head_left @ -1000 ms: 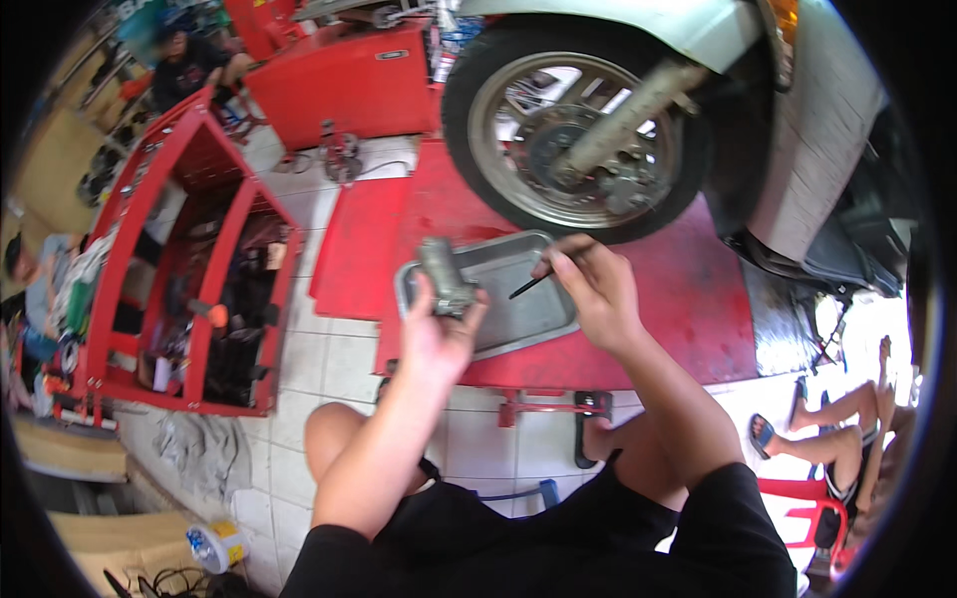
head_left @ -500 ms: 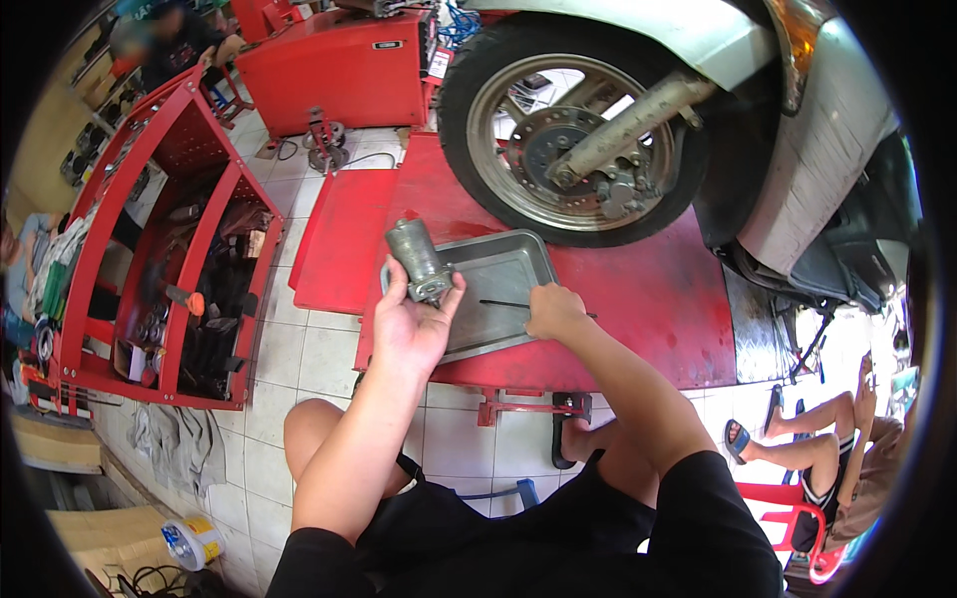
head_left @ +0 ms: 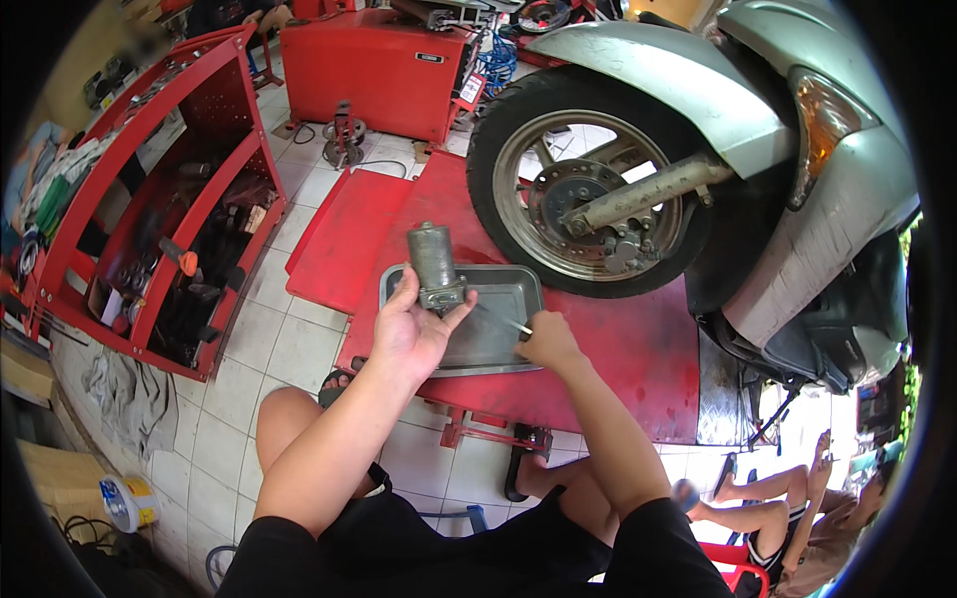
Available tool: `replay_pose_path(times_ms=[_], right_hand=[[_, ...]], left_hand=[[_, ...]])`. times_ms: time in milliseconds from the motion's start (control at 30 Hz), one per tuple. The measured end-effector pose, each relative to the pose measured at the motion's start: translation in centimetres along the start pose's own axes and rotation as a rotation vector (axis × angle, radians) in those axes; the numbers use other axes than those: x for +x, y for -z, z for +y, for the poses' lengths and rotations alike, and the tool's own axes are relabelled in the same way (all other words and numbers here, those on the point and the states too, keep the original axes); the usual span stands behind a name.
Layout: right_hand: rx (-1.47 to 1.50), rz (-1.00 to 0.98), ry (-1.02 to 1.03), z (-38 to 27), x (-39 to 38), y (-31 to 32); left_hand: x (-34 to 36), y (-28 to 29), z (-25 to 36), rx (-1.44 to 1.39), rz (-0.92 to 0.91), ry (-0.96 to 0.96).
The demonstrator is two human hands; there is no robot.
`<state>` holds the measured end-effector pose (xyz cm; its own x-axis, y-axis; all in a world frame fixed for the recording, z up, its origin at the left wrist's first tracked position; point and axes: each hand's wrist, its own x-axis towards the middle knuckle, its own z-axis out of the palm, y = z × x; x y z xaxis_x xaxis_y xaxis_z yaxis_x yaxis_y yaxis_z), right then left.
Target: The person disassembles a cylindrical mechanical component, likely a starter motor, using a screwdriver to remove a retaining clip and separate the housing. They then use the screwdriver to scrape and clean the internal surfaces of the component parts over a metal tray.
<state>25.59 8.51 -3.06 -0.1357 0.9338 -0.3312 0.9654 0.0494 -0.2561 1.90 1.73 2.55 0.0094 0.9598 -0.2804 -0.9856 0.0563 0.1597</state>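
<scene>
A grimy cylindrical metal part that looks like a starter motor point(head_left: 432, 261) stands nearly upright in my left hand point(head_left: 409, 334), gripped around its lower end by thumb and fingers. Just to its right, my right hand point(head_left: 550, 341) is closed around a thin rod-like tool point(head_left: 508, 321). The tool points left toward the motor's lower end; motion blurs it, and whether its tip touches cannot be told. Beneath both hands, a grey metal tray point(head_left: 478, 351) rests on the red lift platform point(head_left: 618, 371).
The scooter's front wheel point(head_left: 588, 199) stands just beyond the tray. At left is a red tool trolley point(head_left: 214, 249) with an orange-ended tool; behind, a red cabinet point(head_left: 374, 75). A seated person point(head_left: 832, 528) is at lower right. A white bucket point(head_left: 130, 501) sits at lower left.
The view has shifted, bringing more of the scooter into sight. The motor is held more upright. The thin tool now slants up toward the motor and is blurred.
</scene>
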Motion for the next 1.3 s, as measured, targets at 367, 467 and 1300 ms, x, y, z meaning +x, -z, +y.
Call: replay_pose_path(times_ms=[367, 467, 1300], right_hand=[[0.717, 0.348, 0.543, -7.1, -9.6, 7.1], [0.681, 0.445, 0.757, -8.1, -10.2, 5.6], [0.597, 0.468, 0.747, -8.5, -9.2, 2.8]], left_hand=[[-0.7, 0.6, -1.2, 0.108, 0.010, -0.033], [-0.7, 1.0, -2.5, 0.154, -0.021, 0.043], [-1.3, 2.1, -4.8, 0.191, 0.048, 0.050]])
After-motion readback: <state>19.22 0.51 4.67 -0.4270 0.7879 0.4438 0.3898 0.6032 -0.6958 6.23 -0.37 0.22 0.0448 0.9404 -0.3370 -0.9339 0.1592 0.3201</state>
